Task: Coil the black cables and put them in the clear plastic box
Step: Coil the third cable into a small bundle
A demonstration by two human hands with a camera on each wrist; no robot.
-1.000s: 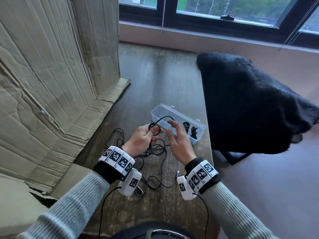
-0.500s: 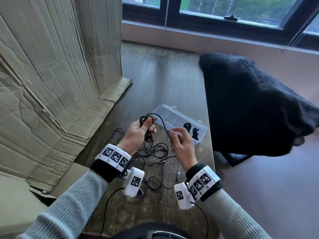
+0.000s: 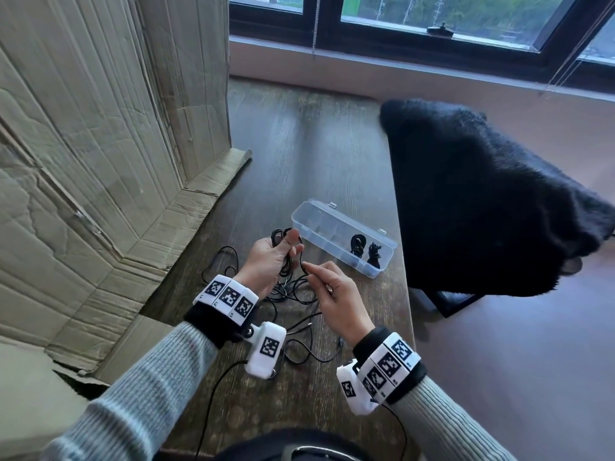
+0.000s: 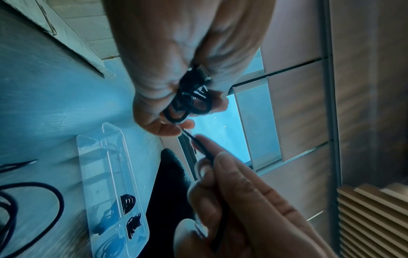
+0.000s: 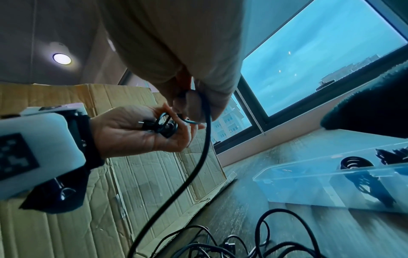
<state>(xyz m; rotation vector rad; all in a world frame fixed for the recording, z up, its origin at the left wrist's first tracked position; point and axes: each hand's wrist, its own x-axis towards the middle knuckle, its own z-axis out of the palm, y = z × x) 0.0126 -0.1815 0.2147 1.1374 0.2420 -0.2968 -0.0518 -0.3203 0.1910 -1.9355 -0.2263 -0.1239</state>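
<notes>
We see flattened cardboard (image 3: 86, 168) leaning up along the far-left side of the dark wooden table (image 3: 309, 154), and a black furry throw (image 3: 482, 194) draped over a chair just off the table's right edge. On the table, near that right edge, lies the clear plastic box (image 3: 336, 224) with its lid off; two small coiled black cables (image 3: 364, 249) sit in the compartments at its near-right end, while the compartments toward its far-left end look bare. Just on the near side of the box we hold both hands above the table. Our left hand (image 3: 273, 257) has its fingers and thumb curled round a small bundle of loops (image 4: 189, 103) of the black cable (image 5: 198, 157) we are winding, with a plug end tucked into the palm. Our right hand (image 3: 336, 294), just beside the left and nearer to us than the box, pinches the same cable between thumb and forefinger a short way from the bundle, the strand running taut between the two hands. From the right hand the cable drops to a loose tangle of black cables (image 3: 299, 294) spread on the table below both hands, on the near-left side of the box. White tagged wristbands (image 3: 229, 296) sit on both wrists.
</notes>
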